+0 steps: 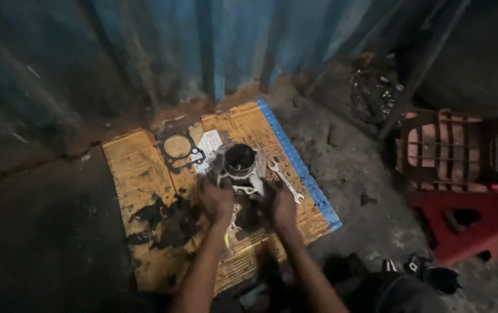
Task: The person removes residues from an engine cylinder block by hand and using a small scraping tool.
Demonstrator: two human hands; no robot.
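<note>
While we look down from the head camera, we record a flattened yellow-brown cardboard sheet point(138, 174) with a blue printed strip point(298, 165) along its right edge, lying on a dirty concrete floor point(353, 174) against a blue corrugated metal wall point(202, 46). Dark oil stains point(165, 220) mark its lower left part. A small white paper point(210, 142) lies near the top of the sheet, just beside a flat black gasket point(178, 150). To the right we note a red plastic stool point(463, 223) and a slatted chair point(452, 150).

At the middle of the cardboard stands a metal engine cylinder point(240, 165), its bore opening upward. A silver open-ended spanner point(285, 181) lies just right of it.

Both forearms reach in from the lower edge. Our left hand point(217, 200) rests at the cylinder's lower left side, and our right hand point(281, 206) at its lower right, over a dark part point(250, 217) below the cylinder. The view is dim and blurred; we cannot tell how far the fingers are closed or whether they grip anything.
</note>
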